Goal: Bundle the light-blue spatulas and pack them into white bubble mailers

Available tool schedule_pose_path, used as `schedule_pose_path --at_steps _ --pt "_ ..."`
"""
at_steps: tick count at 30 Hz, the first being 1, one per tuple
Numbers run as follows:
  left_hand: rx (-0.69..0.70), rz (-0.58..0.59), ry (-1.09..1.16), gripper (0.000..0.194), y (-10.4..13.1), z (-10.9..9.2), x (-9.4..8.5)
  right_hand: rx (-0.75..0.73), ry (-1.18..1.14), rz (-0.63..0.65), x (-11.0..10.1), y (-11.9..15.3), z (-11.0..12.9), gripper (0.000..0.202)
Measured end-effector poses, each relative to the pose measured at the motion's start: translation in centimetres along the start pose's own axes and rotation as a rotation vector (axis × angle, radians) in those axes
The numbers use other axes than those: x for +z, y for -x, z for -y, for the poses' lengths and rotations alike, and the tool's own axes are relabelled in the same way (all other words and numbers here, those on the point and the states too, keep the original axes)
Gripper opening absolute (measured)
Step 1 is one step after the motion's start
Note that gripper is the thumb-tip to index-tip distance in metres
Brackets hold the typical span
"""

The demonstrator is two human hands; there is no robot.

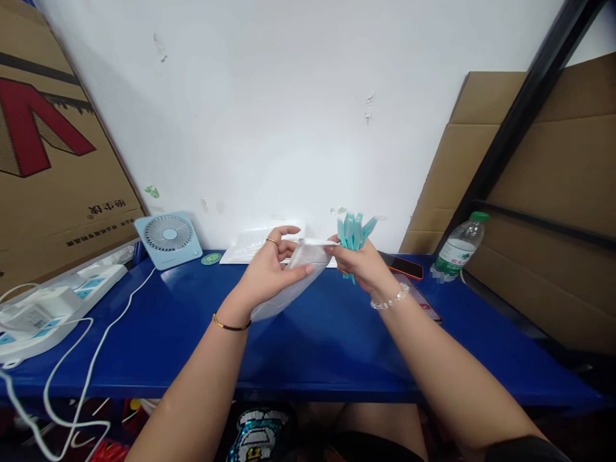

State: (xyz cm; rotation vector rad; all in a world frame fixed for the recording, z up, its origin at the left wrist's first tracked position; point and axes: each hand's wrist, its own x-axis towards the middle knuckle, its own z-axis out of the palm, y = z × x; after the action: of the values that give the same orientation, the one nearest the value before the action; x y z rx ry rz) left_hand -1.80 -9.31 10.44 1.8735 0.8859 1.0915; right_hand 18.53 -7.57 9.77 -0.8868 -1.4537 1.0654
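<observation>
The left hand [274, 266] has its thumb against the near face of a translucent plastic bag [315, 256] and its curled fingers at the bag's far side, holding it; the index finger stands apart, stretched over the bag's upper edge. The fingers of the right hand [359, 260] are closed round a bunch of teal sticks [353, 231], which fan out above them, while the thumb and forefinger pinch the bag's edge at their tips. The bag slants down between the two sets of fingers, over the blue table [327, 346]. Behind the left fingers lies a white sheet-like pile [235, 250]; well to their left stands a light-blue fan [168, 237]. Just right of the right fingers lies a phone [407, 266], with a bottle [459, 250] farther right.
</observation>
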Motion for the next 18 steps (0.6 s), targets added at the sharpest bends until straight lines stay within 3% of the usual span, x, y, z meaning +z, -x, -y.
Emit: schedule_pose_path --at_steps 3,6,10,13,18 --pt "-0.143 0.385 0.463 0.087 -0.1 1.8 0.3 0.102 -0.103 0.026 -0.5 0.2 0.1 0.030" --pt "-0.264 0.570 0.763 0.083 -0.2 4.0 1.4 0.169 -0.077 0.068 -0.9 0.2 -0.2 0.031" --pt "-0.341 0.650 0.907 0.077 -0.4 5.4 2.7 0.179 0.022 0.025 -1.4 -0.1 0.1 0.031" --pt "-0.337 0.636 0.876 0.069 -0.7 5.4 2.8 0.120 0.127 -0.046 -1.9 -0.5 0.7 0.035" --pt "-0.294 0.607 0.758 0.067 -2.1 5.0 2.0 0.147 0.121 0.063 -3.5 -1.7 2.4 0.042"
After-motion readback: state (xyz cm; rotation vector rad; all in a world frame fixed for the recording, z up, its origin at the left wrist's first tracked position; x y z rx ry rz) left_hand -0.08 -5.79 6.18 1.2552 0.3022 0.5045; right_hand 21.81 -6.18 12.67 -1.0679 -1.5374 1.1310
